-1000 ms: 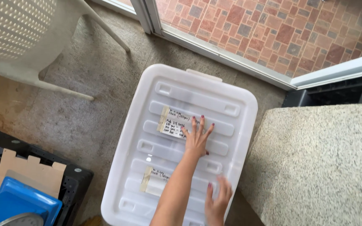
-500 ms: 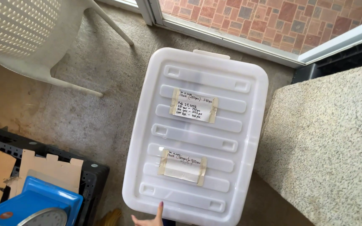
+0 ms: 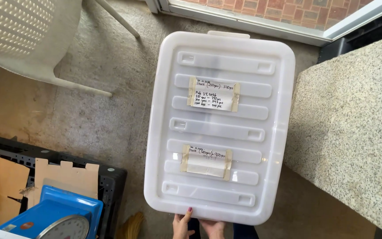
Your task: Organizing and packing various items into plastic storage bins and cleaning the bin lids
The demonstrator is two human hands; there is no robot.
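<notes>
Bin lid (image 3: 219, 124): white, ribbed, translucent, two taped paper labels, mid-frame on concrete floor | left hand (image 3: 182, 225) and right hand (image 3: 213, 228): gripping lid's near edge, bottom centre | chair (image 3: 27, 40) upper left | scale (image 3: 54, 219) lower left | stone counter (image 3: 354, 132) right

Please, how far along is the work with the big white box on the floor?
Done, it seems: the white box is closed with its lid, and the upper label and lower label are taped on. In hand: the left hand and right hand hold its near rim. Left: the box lies between the chair and the stone counter; whether it is lifted I cannot tell.
</notes>
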